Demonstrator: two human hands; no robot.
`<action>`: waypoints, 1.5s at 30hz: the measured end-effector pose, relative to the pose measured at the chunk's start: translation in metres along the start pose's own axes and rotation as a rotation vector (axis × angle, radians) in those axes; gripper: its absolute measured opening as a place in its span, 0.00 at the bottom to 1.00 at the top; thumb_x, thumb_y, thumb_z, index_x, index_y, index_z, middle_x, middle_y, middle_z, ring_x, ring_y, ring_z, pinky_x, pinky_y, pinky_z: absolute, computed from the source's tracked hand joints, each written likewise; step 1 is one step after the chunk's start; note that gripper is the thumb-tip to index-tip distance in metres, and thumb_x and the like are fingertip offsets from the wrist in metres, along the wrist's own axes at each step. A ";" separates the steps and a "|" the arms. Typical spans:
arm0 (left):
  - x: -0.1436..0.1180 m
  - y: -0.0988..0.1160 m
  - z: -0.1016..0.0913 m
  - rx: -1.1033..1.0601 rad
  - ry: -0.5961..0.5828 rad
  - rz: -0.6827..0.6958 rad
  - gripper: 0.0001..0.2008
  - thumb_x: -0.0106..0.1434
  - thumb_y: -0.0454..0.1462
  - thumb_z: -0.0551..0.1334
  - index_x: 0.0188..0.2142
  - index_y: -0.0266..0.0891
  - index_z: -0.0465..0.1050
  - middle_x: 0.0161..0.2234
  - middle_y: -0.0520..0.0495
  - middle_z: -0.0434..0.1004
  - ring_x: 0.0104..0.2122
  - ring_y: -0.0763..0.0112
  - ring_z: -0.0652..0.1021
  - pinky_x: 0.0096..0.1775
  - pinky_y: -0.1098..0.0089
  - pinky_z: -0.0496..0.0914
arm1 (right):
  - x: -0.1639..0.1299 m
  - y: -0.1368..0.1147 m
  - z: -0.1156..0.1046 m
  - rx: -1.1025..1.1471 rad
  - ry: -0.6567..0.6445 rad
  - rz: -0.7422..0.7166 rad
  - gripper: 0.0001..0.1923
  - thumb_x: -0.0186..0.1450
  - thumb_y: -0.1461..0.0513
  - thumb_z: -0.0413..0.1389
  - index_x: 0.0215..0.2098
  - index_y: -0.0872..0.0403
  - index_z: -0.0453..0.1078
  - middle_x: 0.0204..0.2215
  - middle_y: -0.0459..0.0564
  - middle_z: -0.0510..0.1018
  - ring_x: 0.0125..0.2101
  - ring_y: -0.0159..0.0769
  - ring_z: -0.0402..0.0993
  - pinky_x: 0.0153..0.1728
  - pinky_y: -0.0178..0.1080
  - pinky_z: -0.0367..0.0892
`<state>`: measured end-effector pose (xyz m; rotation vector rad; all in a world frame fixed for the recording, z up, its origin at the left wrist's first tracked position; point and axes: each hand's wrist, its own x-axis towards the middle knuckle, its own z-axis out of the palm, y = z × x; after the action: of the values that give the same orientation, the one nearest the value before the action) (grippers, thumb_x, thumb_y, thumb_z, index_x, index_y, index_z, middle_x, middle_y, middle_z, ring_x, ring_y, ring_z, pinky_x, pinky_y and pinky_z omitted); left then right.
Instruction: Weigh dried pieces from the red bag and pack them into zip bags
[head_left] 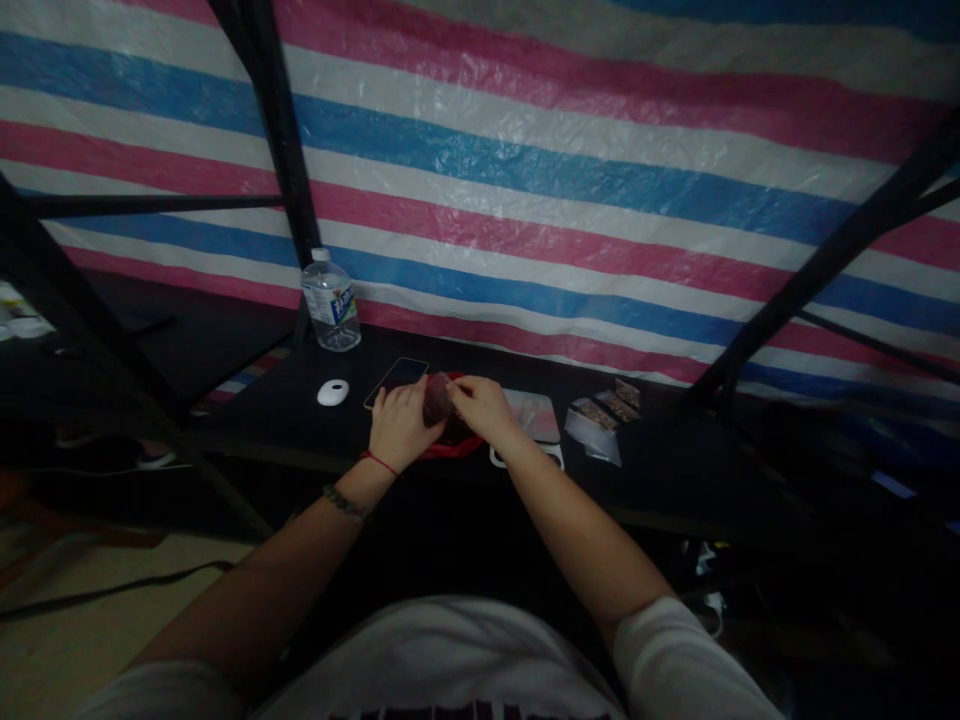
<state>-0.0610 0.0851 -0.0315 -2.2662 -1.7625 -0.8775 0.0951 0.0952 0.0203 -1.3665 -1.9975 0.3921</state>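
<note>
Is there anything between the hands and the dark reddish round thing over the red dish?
Nothing visible. The left hand and right hand both already touch the dark reddish round thing, one on each side, above the red dish. The phone lies behind, clear of them.

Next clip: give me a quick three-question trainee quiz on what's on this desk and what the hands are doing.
1. True or false: both hands hold the dark red round thing over the red dish.
2. What lies just left of the phone? A) white mouse B) scissors C) cup
3. What stands at the back of the desk, near the striped sheet?

Key: 1 true, left hand and right hand both grip it. 2 A, the mouse. 3 A water bottle.
</note>
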 end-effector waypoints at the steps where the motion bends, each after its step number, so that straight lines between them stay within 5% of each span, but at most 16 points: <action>1: 0.000 0.000 0.000 0.003 -0.003 -0.005 0.36 0.54 0.46 0.61 0.60 0.35 0.58 0.50 0.36 0.73 0.52 0.51 0.70 0.59 0.49 0.52 | 0.001 -0.001 -0.001 -0.027 -0.006 -0.012 0.15 0.66 0.59 0.49 0.30 0.54 0.77 0.26 0.46 0.79 0.29 0.32 0.72 0.31 0.32 0.60; 9: 0.000 0.001 -0.001 -0.028 0.100 -0.007 0.37 0.57 0.46 0.60 0.62 0.33 0.54 0.50 0.34 0.72 0.53 0.51 0.69 0.59 0.49 0.52 | 0.009 -0.014 -0.015 -0.193 -0.005 -0.100 0.15 0.66 0.60 0.49 0.31 0.53 0.77 0.31 0.50 0.80 0.32 0.34 0.72 0.33 0.33 0.59; 14: 0.001 -0.001 0.002 -0.038 0.065 0.012 0.38 0.55 0.46 0.61 0.62 0.32 0.54 0.50 0.33 0.71 0.53 0.49 0.70 0.57 0.49 0.57 | 0.017 -0.018 -0.017 -0.266 -0.038 -0.085 0.15 0.66 0.59 0.50 0.32 0.54 0.78 0.32 0.51 0.80 0.34 0.35 0.73 0.35 0.33 0.60; 25: 0.003 -0.011 0.009 -0.120 0.019 0.070 0.29 0.57 0.45 0.60 0.55 0.34 0.62 0.48 0.37 0.73 0.48 0.54 0.73 0.50 0.59 0.67 | 0.026 -0.008 -0.015 -0.158 -0.047 -0.046 0.12 0.63 0.60 0.53 0.32 0.55 0.78 0.31 0.50 0.80 0.32 0.34 0.74 0.34 0.33 0.62; 45: 0.002 -0.006 0.001 -0.050 0.012 0.011 0.29 0.56 0.47 0.61 0.55 0.36 0.63 0.47 0.36 0.74 0.47 0.52 0.74 0.48 0.57 0.67 | 0.024 -0.003 -0.028 -0.132 -0.134 -0.009 0.10 0.60 0.62 0.54 0.34 0.54 0.78 0.33 0.50 0.81 0.34 0.34 0.75 0.35 0.32 0.63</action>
<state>-0.0661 0.0897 -0.0329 -2.2936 -1.7409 -0.9423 0.1066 0.1117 0.0512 -1.4440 -2.1720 0.3620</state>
